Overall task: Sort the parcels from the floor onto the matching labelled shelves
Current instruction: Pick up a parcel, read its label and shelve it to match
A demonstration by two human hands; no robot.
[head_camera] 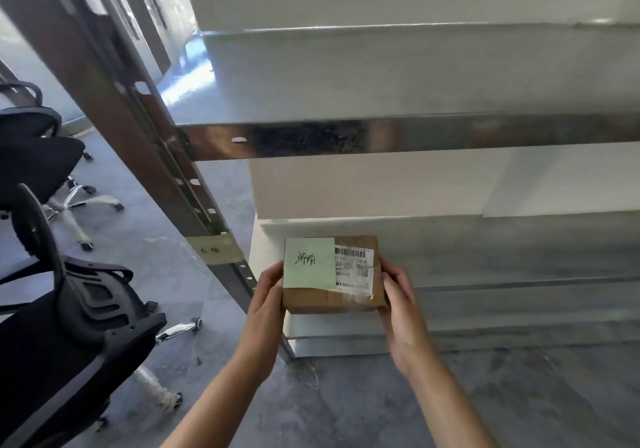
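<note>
Both hands are on it: the small brown cardboard parcel (334,274) is held out in front of the grey metal shelving rack (381,136), low down, level with the rack's lower shelf (502,257). The left hand (266,298) cups the parcel's left side, fingers curled round the edge; the right hand (398,304) clamps the right side the same way. Neither hand is flat open, each closed only as far as the box's width allows. A side-to-side grip like that keeps the top face clear, and that looks deliberate, because the top carries a pale green paper note (309,263) with dark handwriting, beside a white printed barcode label (353,267).

Look left of the parcel: a strip of beige tape with handwriting (214,250) is wrapped round the brown slotted upright post (145,129), right at this shelf's height. The marks on the tape are too blurred to read, so I cannot say they match the note, but my read is that the parcel is being held here to compare the two. Whether its underside touches the shelf, I cannot tell. The upper shelf (346,94) shows nothing on it. Black office chairs (69,309) stand on the grey floor (485,395), near left.
</note>
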